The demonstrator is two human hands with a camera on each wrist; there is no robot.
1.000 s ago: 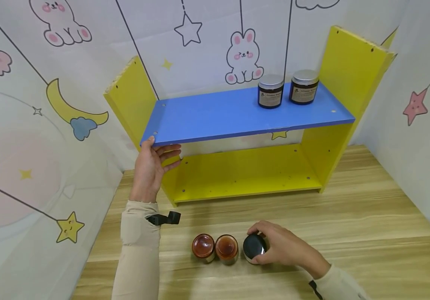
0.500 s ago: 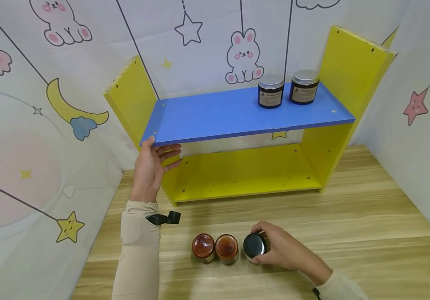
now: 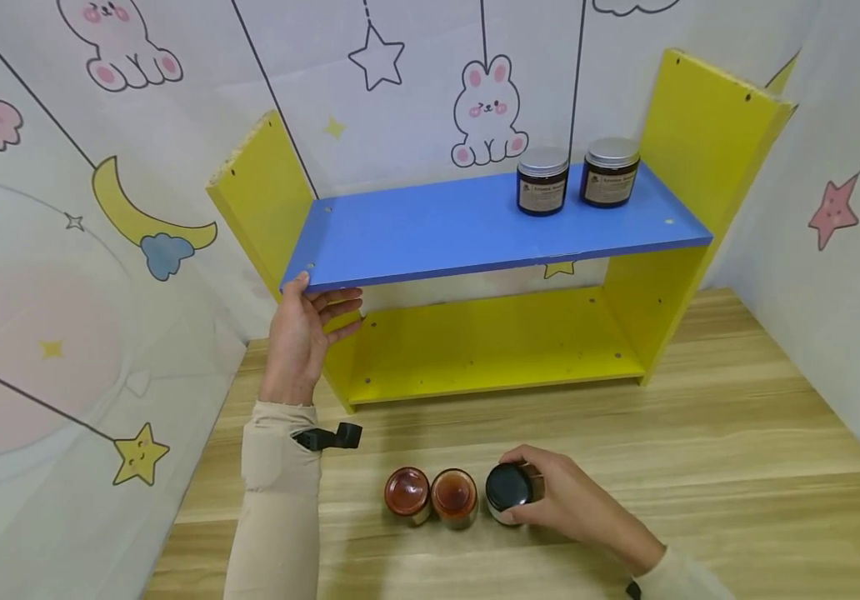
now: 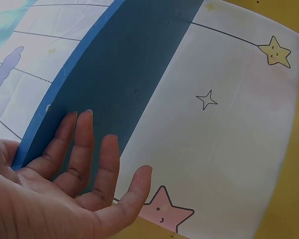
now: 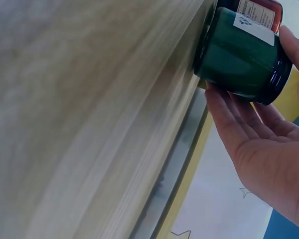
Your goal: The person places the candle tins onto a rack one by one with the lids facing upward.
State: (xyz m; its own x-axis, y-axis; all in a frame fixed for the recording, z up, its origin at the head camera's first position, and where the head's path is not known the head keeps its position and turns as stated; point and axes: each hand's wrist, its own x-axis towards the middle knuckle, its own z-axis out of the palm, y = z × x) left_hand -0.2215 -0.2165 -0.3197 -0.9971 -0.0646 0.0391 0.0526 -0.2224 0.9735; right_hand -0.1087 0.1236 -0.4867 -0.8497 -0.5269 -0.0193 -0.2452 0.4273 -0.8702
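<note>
My left hand [image 3: 298,337] holds the left front corner of the blue shelf board [image 3: 430,229], thumb on top and fingers below. In the left wrist view the fingers [image 4: 109,164] are spread loosely against and past the board's underside. On the table my right hand [image 3: 568,504] grips a small dark green glass jar [image 5: 239,55] with a pale label, thumb on one side and fingers on the other. Its dark, glossy end [image 3: 508,486] faces up. Left of it stand two amber glass jars, one further left [image 3: 407,492] and one nearer [image 3: 454,495], their reddish glass ends facing up.
Two dark jars with silver lids, the left [image 3: 542,183] and the right [image 3: 608,173], stand on the blue board's right half. Yellow side panels [image 3: 711,133] rise at both ends. Below lies a yellow bottom board [image 3: 490,346], on the wood-grain table [image 3: 760,417].
My right hand's grip on the green jar shifts very slightly, and the jar stays in about the same place. The left hand and the other jars keep still.
</note>
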